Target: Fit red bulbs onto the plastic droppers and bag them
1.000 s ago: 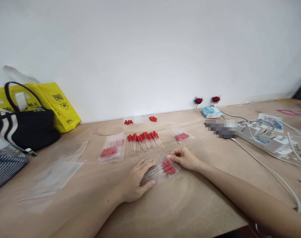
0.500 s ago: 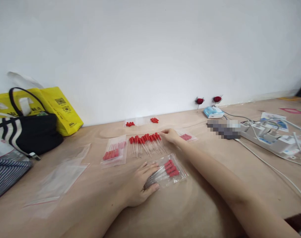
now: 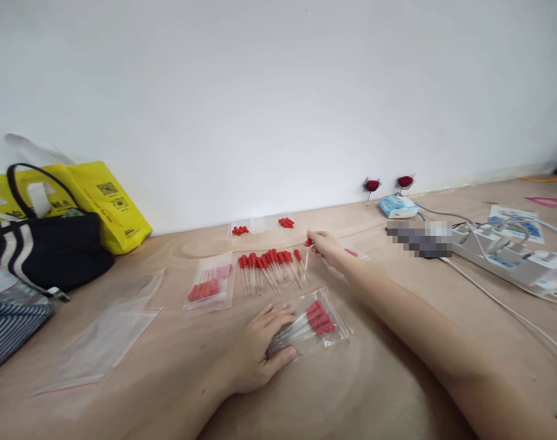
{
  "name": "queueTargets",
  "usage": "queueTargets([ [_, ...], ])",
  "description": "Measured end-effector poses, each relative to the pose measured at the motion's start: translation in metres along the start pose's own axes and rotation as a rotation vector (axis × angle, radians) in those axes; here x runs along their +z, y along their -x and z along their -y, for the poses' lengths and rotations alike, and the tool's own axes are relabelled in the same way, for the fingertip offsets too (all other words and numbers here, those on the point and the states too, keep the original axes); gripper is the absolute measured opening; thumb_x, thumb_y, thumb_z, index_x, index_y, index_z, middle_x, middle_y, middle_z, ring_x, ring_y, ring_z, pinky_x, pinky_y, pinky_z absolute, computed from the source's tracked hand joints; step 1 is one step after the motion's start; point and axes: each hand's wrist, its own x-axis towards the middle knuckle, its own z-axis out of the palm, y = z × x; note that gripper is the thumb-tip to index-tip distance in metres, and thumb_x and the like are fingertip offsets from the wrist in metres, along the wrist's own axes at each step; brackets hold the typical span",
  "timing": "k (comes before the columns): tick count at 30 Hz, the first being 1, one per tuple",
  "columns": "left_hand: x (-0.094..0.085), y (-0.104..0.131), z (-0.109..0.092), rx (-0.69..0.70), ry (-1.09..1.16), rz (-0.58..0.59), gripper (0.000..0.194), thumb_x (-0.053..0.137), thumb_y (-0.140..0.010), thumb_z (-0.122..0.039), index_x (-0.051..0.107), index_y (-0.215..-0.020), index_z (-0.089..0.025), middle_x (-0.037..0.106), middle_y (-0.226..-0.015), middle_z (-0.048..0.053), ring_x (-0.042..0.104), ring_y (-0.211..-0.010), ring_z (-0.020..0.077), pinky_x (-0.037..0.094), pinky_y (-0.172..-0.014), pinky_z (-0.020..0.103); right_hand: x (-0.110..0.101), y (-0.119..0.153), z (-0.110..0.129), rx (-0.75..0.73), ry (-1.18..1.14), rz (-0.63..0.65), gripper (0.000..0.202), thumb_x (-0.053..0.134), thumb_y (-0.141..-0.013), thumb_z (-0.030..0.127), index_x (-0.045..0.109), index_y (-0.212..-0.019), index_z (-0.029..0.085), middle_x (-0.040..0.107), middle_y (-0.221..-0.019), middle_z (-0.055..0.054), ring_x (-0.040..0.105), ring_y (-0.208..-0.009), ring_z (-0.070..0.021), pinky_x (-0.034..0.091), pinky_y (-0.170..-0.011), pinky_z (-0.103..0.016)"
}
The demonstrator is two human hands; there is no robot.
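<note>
My right hand (image 3: 323, 244) pinches the red bulb of a dropper (image 3: 306, 260), whose pale stem hangs downward. Left of it a row of droppers (image 3: 272, 263) with red rubber bulbs lies on the table, bulbs toward the wall. Nearest me, my left hand (image 3: 266, 348) has its fingers and thumb round the left end of a clear zip bag (image 3: 335, 333). Several droppers lie inside that bag, red bulbs at its right end. Partly behind my right wrist is another clear bag (image 3: 358, 252) with red showing in it.
A filled bag of droppers (image 3: 209, 284) lies left of the row. Flat clear zip bags (image 3: 108, 342) are further left, near a black bag (image 3: 71, 250) and a yellow bag (image 3: 117, 208). Along the wall are small red bulbs (image 3: 286, 223). A power strip (image 3: 498, 256) with cables stands right.
My right hand has lifted a dropper from the right end of the row and moved slightly right and away. My left hand stays on the zip bag.
</note>
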Motion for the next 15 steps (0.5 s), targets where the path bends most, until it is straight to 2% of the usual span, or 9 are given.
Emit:
queueTargets([
  [4, 0.001, 0.000, 0.002, -0.013, 0.021, -0.009, 0.033, 0.051, -0.079, -0.031, 0.045, -0.111, -0.022, 0.047, -0.128, 0.006, 0.039, -0.121, 0.0224, 0.022, -0.105, 0.046, -0.052, 0.033, -0.014, -0.041, -0.142, -0.081, 0.034, 0.037, -0.081, 0.051, 0.042, -0.068, 0.020, 0.053, -0.054, 0.001, 0.041, -0.037, -0.0065, 0.033, -0.036, -0.019],
  [7, 0.002, 0.000, 0.005, -0.020, 0.022, -0.001, 0.034, 0.050, -0.080, -0.033, 0.043, -0.112, -0.023, 0.046, -0.130, 0.006, 0.038, -0.122, 0.0224, 0.020, -0.106, 0.047, -0.079, 0.060, -0.035, -0.055, -0.372, -0.169, 0.030, 0.050, -0.076, 0.049, 0.042, -0.070, 0.020, 0.054, -0.056, 0.003, 0.046, -0.040, -0.0071, 0.036, -0.036, -0.017],
  [10, 0.003, 0.000, 0.007, -0.020, 0.013, 0.004, 0.033, 0.049, -0.081, -0.034, 0.042, -0.112, -0.023, 0.044, -0.131, 0.005, 0.037, -0.122, 0.0226, 0.020, -0.106, 0.047, -0.085, 0.079, -0.048, -0.001, -0.483, -0.196, 0.025, 0.053, -0.077, 0.042, 0.043, -0.071, 0.020, 0.055, -0.059, 0.003, 0.049, -0.042, -0.0067, 0.039, -0.037, -0.017],
  [15, 0.002, -0.002, 0.005, -0.010, 0.010, -0.005, 0.033, 0.049, -0.081, -0.034, 0.044, -0.111, -0.023, 0.046, -0.129, 0.006, 0.040, -0.120, 0.0228, 0.021, -0.106, 0.047, -0.069, 0.089, -0.045, 0.071, -0.615, -0.151, 0.016, 0.051, -0.081, 0.033, 0.046, -0.073, 0.020, 0.056, -0.061, 0.003, 0.053, -0.046, -0.0081, 0.046, -0.041, -0.019],
])
